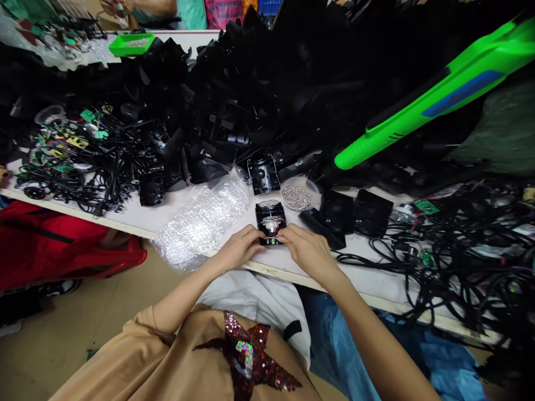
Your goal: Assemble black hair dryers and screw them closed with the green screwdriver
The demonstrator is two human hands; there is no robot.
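A small black plastic housing [271,221] with a silver motor and red wires in it lies on the white table [175,220], near the front edge. My left hand [238,249] grips its left side, and my right hand [308,250] grips its right side. The fingers cover the lower corners of the housing. Just beyond it sits a clear dish of steel balls [296,197], and a black square housing part [263,174] lies further back.
Crumpled bubble wrap [203,223] lies to my left. Flat black panels [349,214] and tangled black cables [460,250] fill the right side. A heap of black plastic parts [209,111] rises behind, under a bright green tool handle [438,94]. A green tray [131,44] stands far back.
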